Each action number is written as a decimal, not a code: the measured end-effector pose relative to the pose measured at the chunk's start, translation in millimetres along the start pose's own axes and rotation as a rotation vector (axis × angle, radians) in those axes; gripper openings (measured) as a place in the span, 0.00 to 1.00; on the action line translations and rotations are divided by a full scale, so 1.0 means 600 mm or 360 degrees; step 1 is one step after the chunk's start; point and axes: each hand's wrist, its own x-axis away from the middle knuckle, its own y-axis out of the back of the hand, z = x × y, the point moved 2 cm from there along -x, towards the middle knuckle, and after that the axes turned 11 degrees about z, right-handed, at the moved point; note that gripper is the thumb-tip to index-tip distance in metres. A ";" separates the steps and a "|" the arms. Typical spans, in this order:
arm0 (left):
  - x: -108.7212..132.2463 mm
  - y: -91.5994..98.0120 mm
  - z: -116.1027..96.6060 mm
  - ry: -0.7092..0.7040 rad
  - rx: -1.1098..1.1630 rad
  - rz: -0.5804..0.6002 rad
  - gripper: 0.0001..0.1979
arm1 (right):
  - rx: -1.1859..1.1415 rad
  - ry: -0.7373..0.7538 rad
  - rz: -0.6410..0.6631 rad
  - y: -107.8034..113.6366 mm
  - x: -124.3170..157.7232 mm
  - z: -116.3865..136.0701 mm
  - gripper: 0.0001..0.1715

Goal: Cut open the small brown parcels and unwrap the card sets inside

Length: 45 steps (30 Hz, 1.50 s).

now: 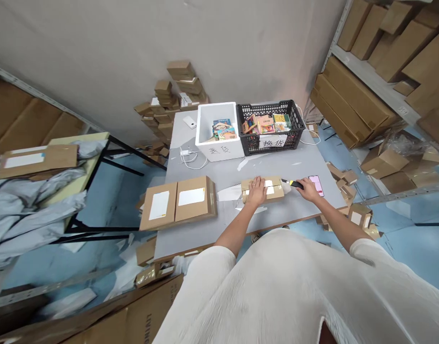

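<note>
A small taped cardboard box [275, 187] with a white label lies on the grey table near its front edge. My left hand [257, 191] rests on top of the box's left half, fingers spread over it. To the right of the box, my right hand [307, 190] is closed around a yellow and black box cutter [295, 184], whose tip points left at the box's right end. A phone [316, 185] with a lit screen lies just beyond my right hand. Thin white packing sheet [229, 193] sticks out on the box's left side.
Two larger labelled boxes [193, 197] stand at the table's left edge. A white bin [221, 150] and a black crate [272, 143] with books stand at the back, near a white cable [195, 166]. Shelves of cartons [351, 102] rise at right; grey parcels [36, 224] lie at left.
</note>
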 end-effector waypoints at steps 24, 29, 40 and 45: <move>0.069 -0.025 0.113 0.0521 0.1157 -0.0067 0.35 | -0.1221 -0.0162 0.0067 -0.058 -0.049 0.061 0.31; 0.084 -0.074 0.117 0.0474 0.1327 0.0023 0.50 | -0.1230 -0.0249 0.0081 -0.074 -0.018 0.046 0.27; 0.116 -0.081 0.106 0.0326 0.1196 0.0266 0.62 | -0.1070 -0.0382 0.0219 -0.073 0.009 0.054 0.32; 0.108 -0.040 0.105 0.0468 0.1010 -0.0014 0.41 | -0.1196 -0.0353 0.0076 -0.049 -0.013 0.058 0.36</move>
